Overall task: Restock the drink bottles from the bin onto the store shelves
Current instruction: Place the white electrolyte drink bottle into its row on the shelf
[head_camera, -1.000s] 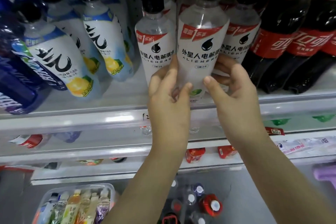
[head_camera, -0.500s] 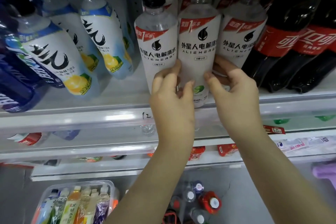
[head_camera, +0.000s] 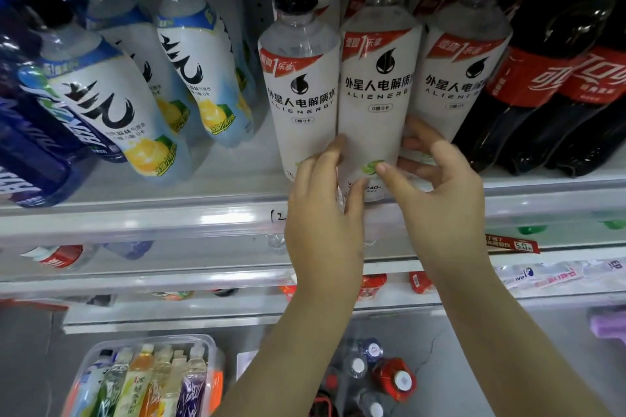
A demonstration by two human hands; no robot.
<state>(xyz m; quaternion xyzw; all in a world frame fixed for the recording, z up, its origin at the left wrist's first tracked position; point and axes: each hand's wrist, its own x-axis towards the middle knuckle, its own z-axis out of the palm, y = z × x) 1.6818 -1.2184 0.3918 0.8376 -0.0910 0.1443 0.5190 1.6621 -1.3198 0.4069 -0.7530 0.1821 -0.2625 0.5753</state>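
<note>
Head view: left hand (head_camera: 321,206) wraps the lower left side of a clear plastic bottle with a white label and black cap (head_camera: 376,101). Its fingers run up between that bottle and the left neighbour, thumb low on the front. Right hand (head_camera: 440,193) grips the same bottle from the right, thumb on the green fruit print, fingers tucked behind. Both hands are closed on it, neither free.

Bottle is upright at the front edge of the white shelf (head_camera: 244,176), slotted between a matching white-label bottle on the left (head_camera: 299,95) and another on the right (head_camera: 460,78). It touches the left one and sits just beside the right one. Base is hidden by the hands, so can't tell if it's fully seated behind the clear front rail (head_camera: 135,220).

Outward: pale lemon-print bottles (head_camera: 111,112) lean in the lanes to the left, dark cola bottles with red labels (head_camera: 548,78) stand to the right.

Progress, my read: this bottle is at placement and only needs seating and release. Overall job is not done. The clear plastic bin (head_camera: 152,338) at lower left holds a row of mixed drink bottles. More capped bottles (head_camera: 376,372) stand low below the arms; can't tell if they're in a second bin. Mid-task, several more cycles left.
</note>
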